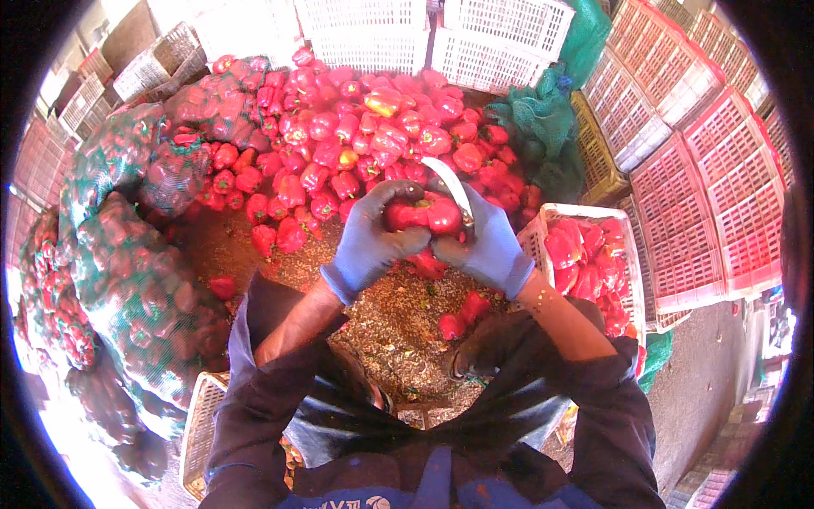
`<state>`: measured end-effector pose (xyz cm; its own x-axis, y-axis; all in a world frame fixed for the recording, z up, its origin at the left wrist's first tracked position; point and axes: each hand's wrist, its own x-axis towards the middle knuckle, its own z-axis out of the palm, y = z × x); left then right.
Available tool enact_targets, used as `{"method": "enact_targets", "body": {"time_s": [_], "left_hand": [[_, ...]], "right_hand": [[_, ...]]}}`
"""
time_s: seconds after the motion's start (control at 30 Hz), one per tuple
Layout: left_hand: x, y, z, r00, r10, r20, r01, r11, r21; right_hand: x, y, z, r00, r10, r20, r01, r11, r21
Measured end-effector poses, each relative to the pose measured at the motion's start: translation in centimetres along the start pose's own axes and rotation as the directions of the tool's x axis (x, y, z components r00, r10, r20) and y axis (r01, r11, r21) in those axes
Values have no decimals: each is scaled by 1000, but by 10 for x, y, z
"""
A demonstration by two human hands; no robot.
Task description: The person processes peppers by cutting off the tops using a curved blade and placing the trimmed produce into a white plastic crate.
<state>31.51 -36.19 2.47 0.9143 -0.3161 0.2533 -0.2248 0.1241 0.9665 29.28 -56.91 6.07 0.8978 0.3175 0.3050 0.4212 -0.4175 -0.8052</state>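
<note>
My left hand [370,231], in a blue glove with a dark palm, is closed around a red bell pepper [424,215] in front of me. In a matching glove, my right hand [490,236] grips a curved-bladed knife [448,178]; its handle is hidden in the palm. The blade arcs up and left above the pepper, and the right fingers are also against the pepper's right side. Just beyond both hands spreads a large pile of whole red bell peppers [326,127]. A pale plastic crate [634,263] holding red pepper pieces stands to the right.
Green mesh sacks [140,293] full of peppers crowd the left. Stacked plastic crates [678,204] wall the right, and white crates [365,47] line the back. Green netting [543,127] lies beside the pile. Red pepper pieces [465,316] and scattered seeds cover the ground between my legs.
</note>
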Motion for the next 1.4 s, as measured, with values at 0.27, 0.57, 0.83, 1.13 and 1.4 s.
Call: {"method": "enact_targets", "body": {"time_s": [0.27, 0.57, 0.83, 1.13, 1.4], "left_hand": [[1, 8, 7, 992, -75, 102, 59, 987, 147], [-1, 10, -21, 968, -134, 212, 201, 919, -338], [2, 17, -19, 928, 154, 341, -290, 871, 397], [-4, 8, -11, 946, 204, 253, -312, 787, 532], [1, 5, -2, 928, 302, 217, -370, 805, 463]], "right_hand": [[-4, 8, -10, 997, 34, 64, -35, 999, 16], [-5, 21, -20, 986, 150, 75, -168, 885, 434], [-11, 15, -14, 921, 385, 56, -376, 846, 378], [-4, 7, -20, 911, 334, 242, -393, 882, 261], [-8, 21, -24, 947, 183, 264, -274, 888, 369]]}}
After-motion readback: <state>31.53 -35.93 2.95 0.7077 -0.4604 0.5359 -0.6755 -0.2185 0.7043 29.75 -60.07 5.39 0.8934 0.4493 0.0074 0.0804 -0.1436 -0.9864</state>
